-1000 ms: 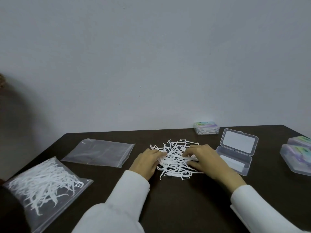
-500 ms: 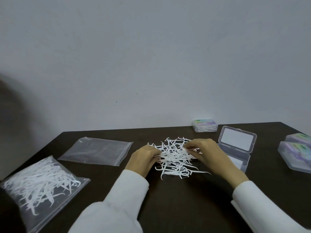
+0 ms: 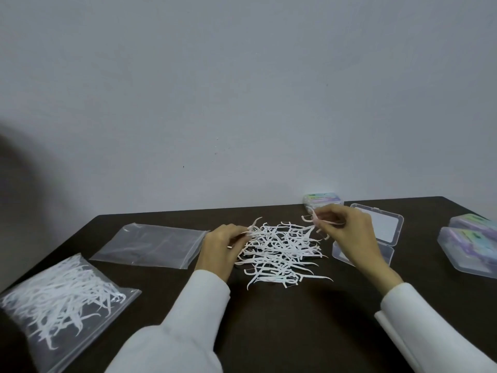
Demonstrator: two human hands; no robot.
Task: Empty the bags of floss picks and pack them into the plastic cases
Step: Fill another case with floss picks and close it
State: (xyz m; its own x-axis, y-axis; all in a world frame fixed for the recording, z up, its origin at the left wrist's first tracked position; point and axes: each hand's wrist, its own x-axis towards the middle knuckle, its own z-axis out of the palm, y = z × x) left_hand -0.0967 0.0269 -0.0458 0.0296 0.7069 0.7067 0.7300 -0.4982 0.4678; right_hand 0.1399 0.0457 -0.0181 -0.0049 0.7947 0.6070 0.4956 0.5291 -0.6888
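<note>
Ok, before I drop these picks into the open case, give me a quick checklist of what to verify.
1. Right hand holds picks: ok, a few pinched, lifted above the pile.
2. Open case has its lid back: ok.
3. Case base free: cannot tell, the right hand hides most of it.
4. Picks aligned the same way: cannot tell, blurred.
5. Left hand clear of the path: ok, it pinches picks at the pile's left edge.
6. Full bag out of the way: ok, far left on the table.

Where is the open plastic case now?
In the head view, the open plastic case lies right of the loose floss picks, partly behind the right hand.
</note>
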